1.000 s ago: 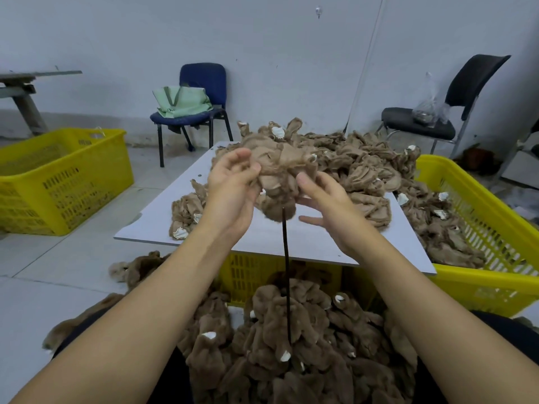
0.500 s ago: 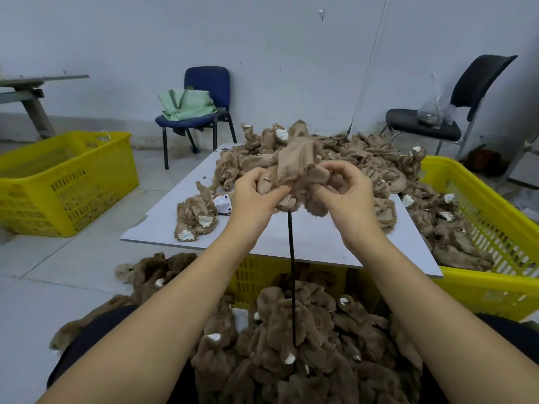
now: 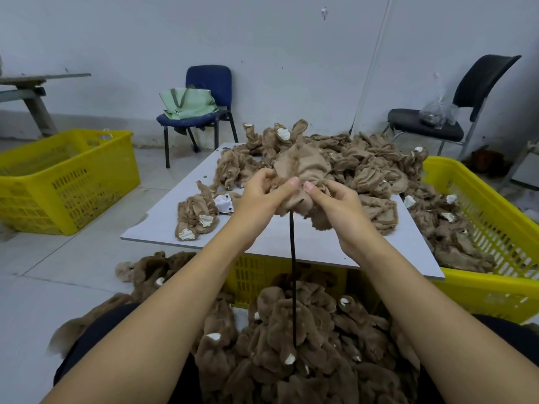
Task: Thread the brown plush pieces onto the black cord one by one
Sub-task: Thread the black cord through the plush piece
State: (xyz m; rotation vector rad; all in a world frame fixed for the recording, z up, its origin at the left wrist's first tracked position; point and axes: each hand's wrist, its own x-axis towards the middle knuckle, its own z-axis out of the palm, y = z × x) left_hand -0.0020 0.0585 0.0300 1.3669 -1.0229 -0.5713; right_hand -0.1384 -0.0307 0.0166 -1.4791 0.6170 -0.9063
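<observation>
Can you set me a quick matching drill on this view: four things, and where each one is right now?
Things:
1. green bag
2. clear plastic bag
3. black cord
4. brown plush piece

Places:
A. on the black chair
B. pinched by both hands
C. on the blue chair
D. hanging down to the plush pile on the lap

Pairs: 1-C, 2-A, 3-D, 4-B

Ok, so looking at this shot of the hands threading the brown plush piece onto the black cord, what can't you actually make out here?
- Head view: the top end of the thin black cord vanishes under the light brown plush piece, gripped by the left hand and right hand.
- The cord's lower end sinks into the darker brown plush heap on the lap.
- The clear plastic bag on the black chair: contents too small.
</observation>
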